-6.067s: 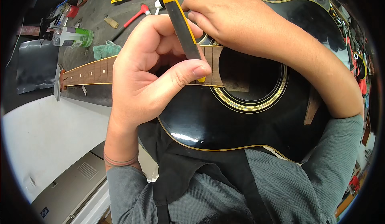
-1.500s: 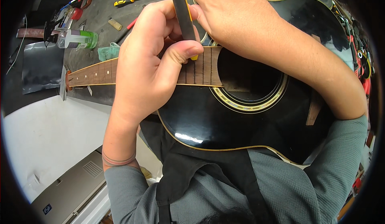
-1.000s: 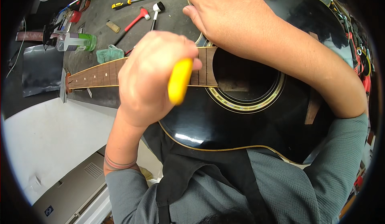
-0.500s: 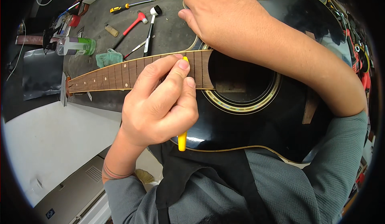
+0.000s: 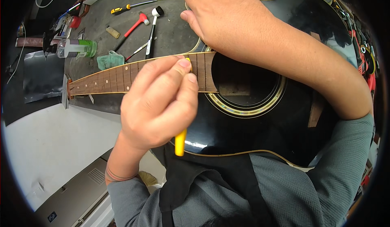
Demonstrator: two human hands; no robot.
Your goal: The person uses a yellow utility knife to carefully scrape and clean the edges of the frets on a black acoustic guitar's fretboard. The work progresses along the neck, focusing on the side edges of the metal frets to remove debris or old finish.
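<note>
A black acoustic guitar (image 5: 243,134) without strings lies across the bench, its wooden fretboard (image 5: 116,81) pointing left. My left hand (image 5: 162,99) is closed around a slim yellow tool (image 5: 180,142) above the fretboard's body end. One end of it shows at my fingertips by the frets; the other sticks out below the hand. What its working part looks like is hidden. My right hand (image 5: 227,18) lies flat over the guitar's far edge, fingers and thumb apart, with the forearm crossing above the soundhole (image 5: 248,70).
Beyond the neck lie a red hammer (image 5: 132,30), a black-and-white mallet (image 5: 152,30), a yellow-black screwdriver (image 5: 126,8) and a green cloth (image 5: 110,59). A spray bottle (image 5: 77,47) stands farther left. Assorted tools crowd the right rim. A white panel (image 5: 61,145) is at the near left.
My left hand has shifted slightly left, and the yellow tool's lower end has swung left and a little nearer. My right hand stays in place.
</note>
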